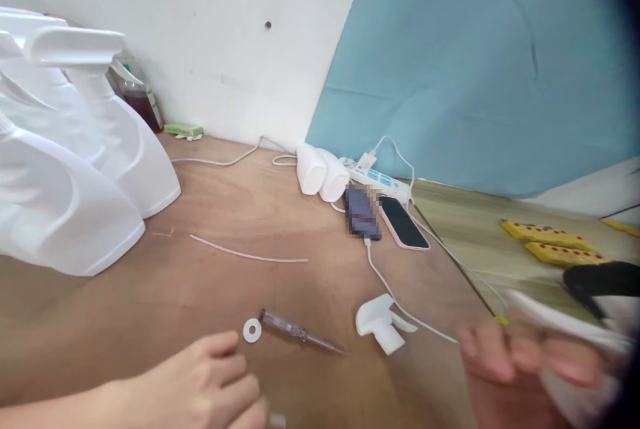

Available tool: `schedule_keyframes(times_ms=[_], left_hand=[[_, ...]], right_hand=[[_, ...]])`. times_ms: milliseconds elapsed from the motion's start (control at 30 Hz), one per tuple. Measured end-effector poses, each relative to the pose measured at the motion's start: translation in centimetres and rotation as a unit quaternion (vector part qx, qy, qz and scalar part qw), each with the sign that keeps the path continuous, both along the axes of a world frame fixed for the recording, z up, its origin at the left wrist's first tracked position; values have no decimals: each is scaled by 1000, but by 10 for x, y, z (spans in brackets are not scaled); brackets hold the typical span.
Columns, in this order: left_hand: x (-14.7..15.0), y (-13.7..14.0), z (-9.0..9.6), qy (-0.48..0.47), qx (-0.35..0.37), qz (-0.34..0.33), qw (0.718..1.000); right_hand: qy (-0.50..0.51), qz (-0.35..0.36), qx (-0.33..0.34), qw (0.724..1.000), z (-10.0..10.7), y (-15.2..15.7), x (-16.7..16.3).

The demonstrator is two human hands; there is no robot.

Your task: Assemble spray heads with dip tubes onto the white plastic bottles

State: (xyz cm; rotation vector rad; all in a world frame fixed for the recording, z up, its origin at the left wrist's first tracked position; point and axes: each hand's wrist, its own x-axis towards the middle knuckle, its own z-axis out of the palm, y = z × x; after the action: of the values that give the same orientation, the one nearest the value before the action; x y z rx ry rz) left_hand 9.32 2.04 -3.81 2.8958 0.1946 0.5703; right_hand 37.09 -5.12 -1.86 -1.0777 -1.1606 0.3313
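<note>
My left hand (215,382) is at the bottom of the head view with its fingers curled. By its fingertips a small white piece (278,421) peeks out, mostly cut off; whether it is gripped I cannot tell. Just beyond lie a white ring washer (252,330) and a clear-handled screwdriver (300,334). At the lower right my right hand (525,369) is closed around a long white object (565,319), smeared by motion, so its kind is unclear. Between the hands a white spray trigger head (377,321) rests on the table, and a thin white tube (250,256) lies farther back.
Several white spray bottles (135,149) stand at the left. Two white bottles (323,172), a power strip (383,181), a dark phone (362,212) and a pink-edged phone (404,222) are at the back. A charging cable (400,306) crosses toward my right hand. Yellow strips (547,234) lie farther right.
</note>
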Motion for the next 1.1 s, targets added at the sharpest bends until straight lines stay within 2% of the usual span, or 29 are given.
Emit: schedule_keyframes(times_ms=[33, 133, 200, 300, 400, 500, 567, 633, 667, 733, 800, 833, 933, 1000, 1100], left_hand=[[2, 7, 1, 8, 36, 8, 999], [21, 36, 7, 23, 130, 38, 991], [39, 56, 7, 67, 160, 66, 983], [61, 74, 2, 102, 170, 122, 973], [73, 79, -5, 98, 162, 160, 969], [78, 83, -13, 98, 151, 164, 970], [78, 89, -18, 103, 146, 152, 972], [72, 95, -19, 83, 111, 147, 979], [67, 97, -17, 57, 69, 147, 985], [52, 97, -10, -20, -59, 137, 989], [35, 94, 0, -83, -178, 79, 977], [26, 90, 4, -94, -211, 42, 972], [9, 80, 8, -56, -219, -25, 974], [4, 74, 1, -20, -213, -15, 977], [3, 72, -16, -19, -254, 6, 967]], right_hand=[[28, 13, -22, 999, -4, -2, -1], [-4, 31, -139, 990, -19, -3, -18], [-16, 34, -170, 985, -29, -3, -34], [-40, 77, -249, 965, -39, -4, -50], [-111, 134, -345, 922, -40, -8, -56], [-198, 166, -368, 893, -35, -9, -59], [-248, 194, -348, 883, -31, -5, -62], [-296, 226, -316, 873, -27, 1, -66], [-322, 236, -302, 866, -26, 5, -68], [-377, 244, -282, 848, -24, 14, -73], [-416, 242, -271, 834, -21, 24, -79], [-426, 236, -268, 831, -20, 29, -82], [-434, 203, -276, 833, -19, 46, -95], [-437, 185, -288, 832, -19, 57, -104], [-458, 191, -293, 818, -19, 68, -112]])
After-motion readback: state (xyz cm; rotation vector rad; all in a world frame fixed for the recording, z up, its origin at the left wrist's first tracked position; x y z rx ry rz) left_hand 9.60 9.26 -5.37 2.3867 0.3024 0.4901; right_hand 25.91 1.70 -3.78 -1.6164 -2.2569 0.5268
